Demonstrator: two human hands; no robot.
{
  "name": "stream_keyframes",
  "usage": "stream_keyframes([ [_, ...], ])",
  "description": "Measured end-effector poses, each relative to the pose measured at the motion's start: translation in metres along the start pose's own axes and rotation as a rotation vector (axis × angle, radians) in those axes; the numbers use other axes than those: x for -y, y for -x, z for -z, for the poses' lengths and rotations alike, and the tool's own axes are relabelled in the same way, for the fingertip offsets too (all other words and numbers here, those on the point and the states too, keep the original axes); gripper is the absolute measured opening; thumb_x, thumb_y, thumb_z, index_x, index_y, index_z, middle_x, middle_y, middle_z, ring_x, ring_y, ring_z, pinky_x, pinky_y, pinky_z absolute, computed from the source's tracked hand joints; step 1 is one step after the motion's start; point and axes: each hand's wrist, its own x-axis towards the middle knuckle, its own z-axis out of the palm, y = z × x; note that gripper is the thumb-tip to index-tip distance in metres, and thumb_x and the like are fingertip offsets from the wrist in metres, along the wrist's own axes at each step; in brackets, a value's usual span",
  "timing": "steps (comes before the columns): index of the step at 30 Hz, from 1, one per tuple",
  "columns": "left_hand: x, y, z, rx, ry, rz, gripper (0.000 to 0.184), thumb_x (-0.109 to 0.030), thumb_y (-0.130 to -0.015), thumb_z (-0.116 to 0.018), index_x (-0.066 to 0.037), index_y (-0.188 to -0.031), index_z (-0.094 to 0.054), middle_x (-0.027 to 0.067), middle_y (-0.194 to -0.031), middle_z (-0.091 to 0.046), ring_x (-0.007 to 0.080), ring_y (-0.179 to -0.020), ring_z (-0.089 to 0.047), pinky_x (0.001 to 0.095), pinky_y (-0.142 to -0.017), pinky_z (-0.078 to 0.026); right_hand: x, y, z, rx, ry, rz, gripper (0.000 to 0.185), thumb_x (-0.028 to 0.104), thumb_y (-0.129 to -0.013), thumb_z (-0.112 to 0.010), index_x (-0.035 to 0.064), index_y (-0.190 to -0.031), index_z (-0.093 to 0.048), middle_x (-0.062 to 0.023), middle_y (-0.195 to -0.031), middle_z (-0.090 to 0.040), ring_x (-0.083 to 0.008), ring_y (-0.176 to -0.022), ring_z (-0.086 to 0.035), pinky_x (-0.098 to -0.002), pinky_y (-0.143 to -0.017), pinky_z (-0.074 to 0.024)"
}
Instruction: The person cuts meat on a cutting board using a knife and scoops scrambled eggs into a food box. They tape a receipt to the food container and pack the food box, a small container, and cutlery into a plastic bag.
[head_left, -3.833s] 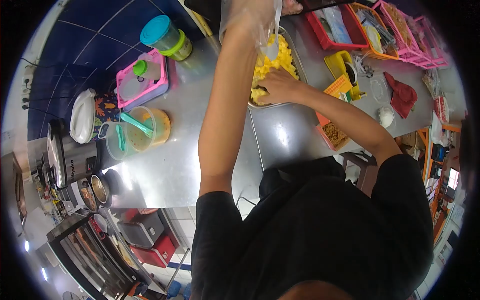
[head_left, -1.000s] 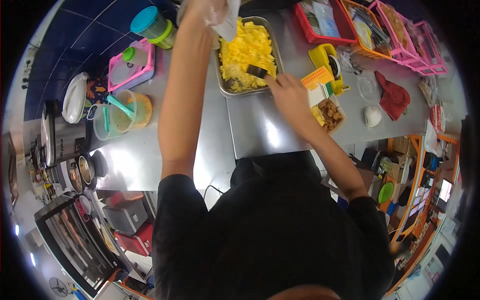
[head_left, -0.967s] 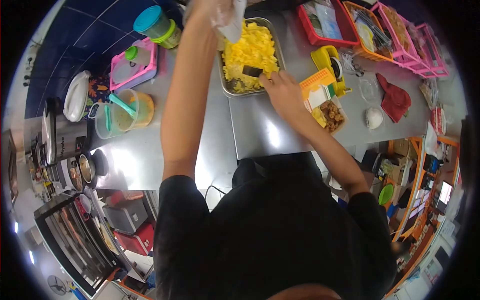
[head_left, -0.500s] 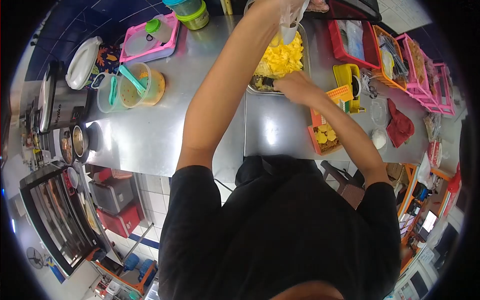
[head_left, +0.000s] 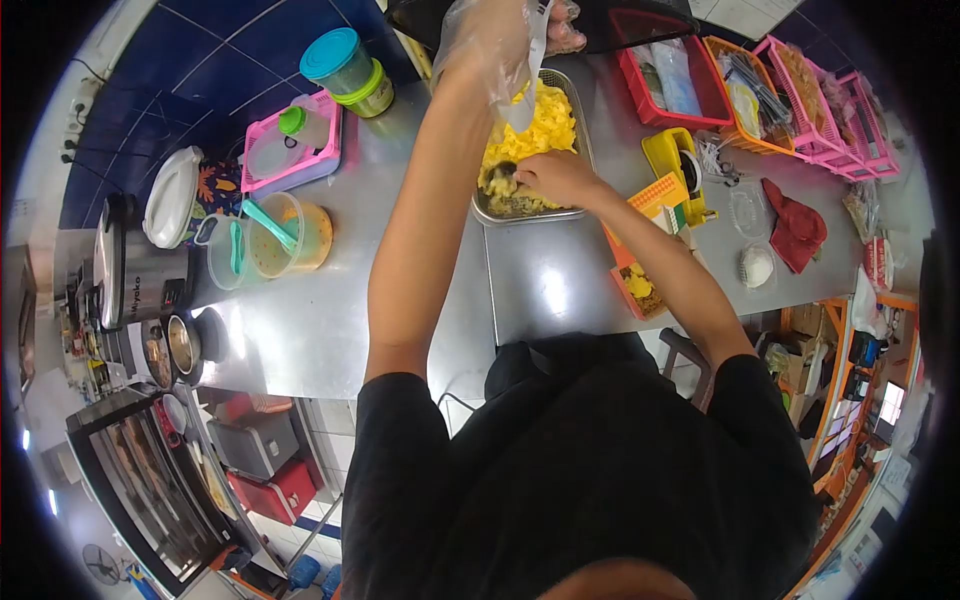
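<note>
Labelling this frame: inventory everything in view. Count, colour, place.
metal tray: 1, silver, upper centre
yellow food: 1 heap, yellow, in tray
utensil: 1, dark-ended, in tray
food box: 1, orange, right of tray
tubs: 2, clear, left of tray
teal utensils: 2, teal, in tubs
red basket: 1, red, upper right
cloth: 1, red, right
oven: 1, dark, lower left
counter: 1, grey, mid-frame
other items: many, mixed colours, around these
left hand: 1, plastic-covered, top centre
right hand: 1, bare, holding utensil at tray

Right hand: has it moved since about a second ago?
Yes. Against the metal tray, the right hand has moved leftward, further over its interior.
</note>
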Motion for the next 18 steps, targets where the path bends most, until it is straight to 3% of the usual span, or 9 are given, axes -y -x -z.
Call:
stream_keyframes([
  [1, 0.000, 0.000, 0.002, -0.003, 0.001, 0.000, 0.020, -0.021, -0.098, -0.052, -0.002, -0.096, -0.059, 0.0106, -0.078, -0.060, 0.0192, -0.058, -0.056, 0.0379, -0.065, -0.058, 0.010, 0.005, -0.004, 0.002, 0.000, 0.002, 0.025, 0.024, -0.097, -0.059, 0.0037, -0.095, -0.074, -0.0146, -0.094, -0.076, -0.0291, -0.090, -0.073, -0.0442, -0.079, -0.0557],
  [4, 0.004, -0.003, 0.005, 0.057, 0.038, -0.007, 0.020, -0.020, -0.098, -0.051, -0.002, -0.096, -0.059, 0.0105, -0.078, -0.060, 0.0195, -0.058, -0.056, 0.0387, -0.065, -0.059, 0.024, 0.015, -0.035, -0.172, 0.552, 0.316, 0.014, 0.013, -0.086, -0.060, 0.0071, -0.085, -0.072, -0.0149, -0.078, -0.072, -0.0307, -0.074, -0.074, -0.0404, -0.062, -0.0575],
  [8, 0.001, 0.002, -0.001, 0.006, 0.004, -0.004, 0.020, -0.021, -0.099, -0.052, -0.002, -0.095, -0.059, 0.0097, -0.077, -0.059, 0.0189, -0.058, -0.056, 0.0376, -0.064, -0.058, 0.019, 0.024, -0.040, -0.046, 0.560, 0.279, 0.014, 0.015, -0.087, -0.060, 0.0086, -0.086, -0.073, -0.0133, -0.079, -0.072, -0.0301, -0.079, -0.074, -0.0414, -0.067, -0.0576],
  [11, 0.000, 0.004, -0.002, -0.030, -0.005, -0.003, 0.020, -0.021, -0.099, -0.051, -0.003, -0.094, -0.059, 0.0091, -0.076, -0.058, 0.0183, -0.059, -0.056, 0.0368, -0.064, -0.058, 0.006, 0.007, -0.009, 0.029, 0.357, 0.455, 0.017, 0.022, -0.090, -0.061, 0.0103, -0.090, -0.074, -0.0099, -0.085, -0.074, -0.0291, -0.085, -0.073, -0.0428, -0.075, -0.0565],
  [14, 0.005, -0.001, 0.001, 0.020, 0.039, -0.002, 0.020, -0.021, -0.100, -0.050, -0.004, -0.095, -0.059, 0.0087, -0.077, -0.059, 0.0182, -0.060, -0.056, 0.0366, -0.065, -0.059, -0.002, -0.012, 0.022, 0.418, 0.058, 0.210, 0.029, 0.030, -0.100, -0.057, 0.0074, -0.094, -0.074, -0.0098, -0.095, -0.076, -0.0290, -0.088, -0.071, -0.0425, -0.083, -0.0523],
  [18, 0.005, 0.003, 0.000, -0.019, 0.005, -0.005, 0.020, -0.022, -0.102, -0.050, -0.004, -0.098, -0.059, 0.0085, -0.078, -0.059, 0.0179, -0.062, -0.058, 0.0371, -0.067, -0.060, -0.032, -0.035, 0.011, 0.525, -0.205, 0.257, 0.033, 0.033, -0.103, -0.054, 0.0063, -0.104, -0.073, -0.0110, -0.098, -0.076, -0.0275, -0.092, -0.070, -0.0402, -0.083, -0.0519],
])
